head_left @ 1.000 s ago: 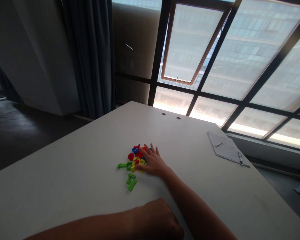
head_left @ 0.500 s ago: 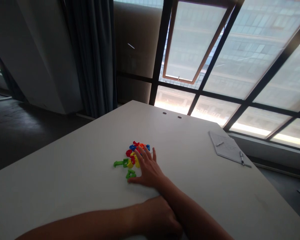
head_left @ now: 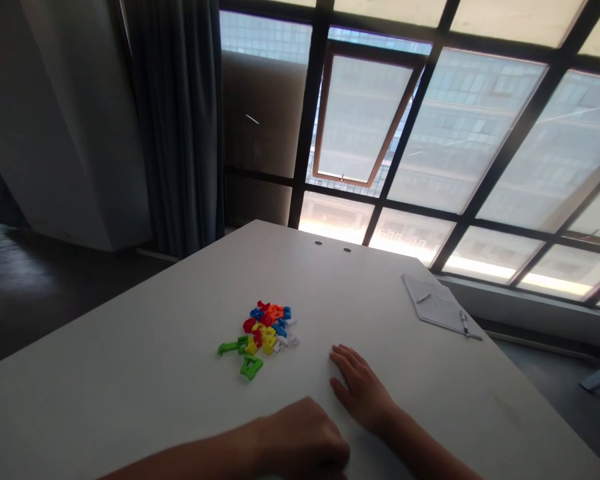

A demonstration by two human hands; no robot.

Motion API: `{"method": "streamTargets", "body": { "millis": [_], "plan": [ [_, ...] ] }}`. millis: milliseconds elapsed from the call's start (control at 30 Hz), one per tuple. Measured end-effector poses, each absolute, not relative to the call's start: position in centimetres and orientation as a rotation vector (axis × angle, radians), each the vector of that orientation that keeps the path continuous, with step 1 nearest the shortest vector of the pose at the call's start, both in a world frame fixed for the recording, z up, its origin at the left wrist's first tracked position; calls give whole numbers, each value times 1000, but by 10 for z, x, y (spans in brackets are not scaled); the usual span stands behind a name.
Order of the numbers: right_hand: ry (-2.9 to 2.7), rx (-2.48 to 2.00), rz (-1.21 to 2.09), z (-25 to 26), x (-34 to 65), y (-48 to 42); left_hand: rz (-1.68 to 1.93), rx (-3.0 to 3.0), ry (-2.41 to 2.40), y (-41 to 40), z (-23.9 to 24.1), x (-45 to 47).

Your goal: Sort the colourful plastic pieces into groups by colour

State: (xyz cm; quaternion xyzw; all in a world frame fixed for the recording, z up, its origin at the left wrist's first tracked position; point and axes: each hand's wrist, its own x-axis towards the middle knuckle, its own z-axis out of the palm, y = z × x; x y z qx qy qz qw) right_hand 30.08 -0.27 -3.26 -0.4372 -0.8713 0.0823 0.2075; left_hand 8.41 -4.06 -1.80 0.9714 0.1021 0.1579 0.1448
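A small heap of coloured plastic pieces [head_left: 265, 328] lies on the white table [head_left: 145, 373], in red, orange, blue, yellow, white and green. At its near side a green piece [head_left: 251, 367] sits a little apart, and a longer green piece [head_left: 227, 349] juts out to the left. My right hand [head_left: 359, 388] rests to the right of the heap, palm down, fingers stretched out and nothing in them. Closer to me, my left hand [head_left: 303, 437] is curled into a fist. Its fingers point down and away from view, so anything inside is hidden.
Towards the right table edge lies a paper pad [head_left: 435, 305] with two pens on it. Two round cable holes [head_left: 333, 247] are set near the far edge. Beyond the table stand a dark curtain [head_left: 180, 133] and large windows [head_left: 363, 120], one tilted ajar.
My right hand has drawn back from over the heap towards the right and nearer to me, uncovering the white and blue pieces. My forearms no longer cross. The camera view has tilted up slightly.
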Motion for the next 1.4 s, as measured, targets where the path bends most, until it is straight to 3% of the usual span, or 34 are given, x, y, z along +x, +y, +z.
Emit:
{"method": "streamTargets", "body": {
  "millis": [267,467,633,1100,1267,1400],
  "plan": [
    [-2528,-1251,285,-24,371,-74,441,2768,686,-14,-10,73],
    [-2496,-889,384,2,369,-94,568,2867,793,-21,-11,78],
    [-2311,-838,114,-4,375,-99,986,2924,742,-29,6,74],
    [-2342,-1095,-142,-3,371,-89,1078,2858,749,-44,9,63],
    [-2368,-1077,-214,-4,370,-92,954,2940,755,-40,7,60],
    [-2528,-1269,-18,-11,368,-90,660,2926,873,-35,-3,60]
  ]
}}
